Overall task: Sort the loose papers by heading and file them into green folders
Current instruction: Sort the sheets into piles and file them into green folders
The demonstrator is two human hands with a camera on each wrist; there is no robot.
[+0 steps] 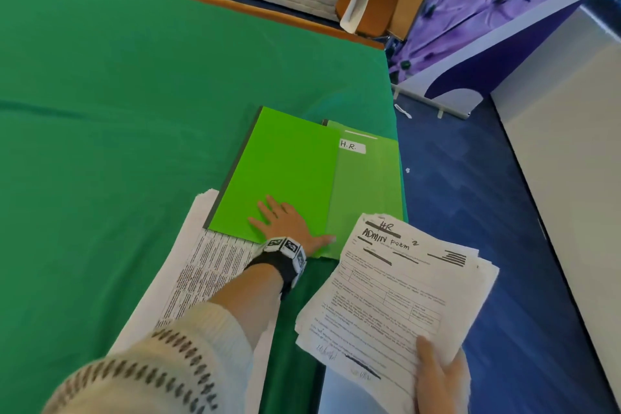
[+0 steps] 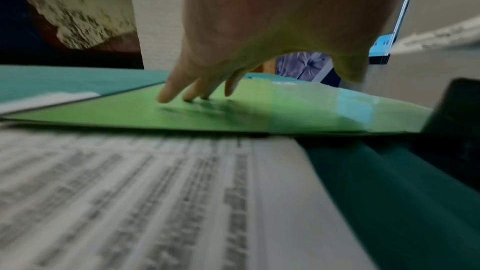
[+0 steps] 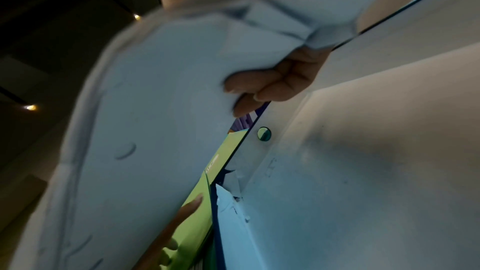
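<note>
- The left hand [image 1: 285,222] lies flat, fingers straight and spread, on the top folder [image 1: 282,175]. It presses down and grips nothing.
- In the left wrist view the fingertips [image 2: 163,98] touch the folder's bright green cover.
- The right hand [image 1: 437,376] grasps a stack [image 1: 396,286] of papers by its near corner, thumb on top. In the right wrist view the fingers [image 3: 262,87] curl under the sheets.
- The stack is held up in the air, just right of the folders and over the table's edge. Its top sheet has "HR" and "ADMIN FORM" written by hand.
- The top folder is shut. It partly covers a second folder [image 1: 369,185], which has a white label [image 1: 352,146] that reads "H.R.".
- More pages [image 1: 208,265] lie on the green cloth [image 1: 117,94], partly under the top folder and under the left arm.
- The step looks like filing: the held stack seems meant for the H.R. folder.
- Next, the top folder likely has to slide off the H.R. folder. Then that one must be opened so the stack can go in.
- The stack is thick and loose, so it needs a firm hold or sheets may slip out.
</note>
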